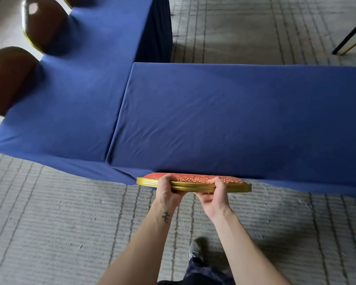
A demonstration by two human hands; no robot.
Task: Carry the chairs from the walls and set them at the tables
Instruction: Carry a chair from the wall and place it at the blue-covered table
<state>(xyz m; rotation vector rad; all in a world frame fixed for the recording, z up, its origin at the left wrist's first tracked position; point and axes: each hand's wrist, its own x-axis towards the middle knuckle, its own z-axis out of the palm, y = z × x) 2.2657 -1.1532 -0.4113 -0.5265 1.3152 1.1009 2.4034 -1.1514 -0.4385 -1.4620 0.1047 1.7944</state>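
Note:
A chair [234,187] with a gold frame and red patterned upholstery stands against the near edge of a table under a blue cloth [234,120]. Only the top of its backrest shows; the seat and legs are hidden below. My left hand [168,187] grips the gold top rail left of centre. My right hand [213,192] grips the same rail a little to the right. Both hands have fingers curled over onto the red padding.
A second blue-clothed table [70,89] joins at the left, with two brown-backed chairs [43,23] [6,79] set at its far side. Dark chair legs [349,36] stand at the top right. Grey striped carpet [49,223] lies all around; my shoe [195,251] is below.

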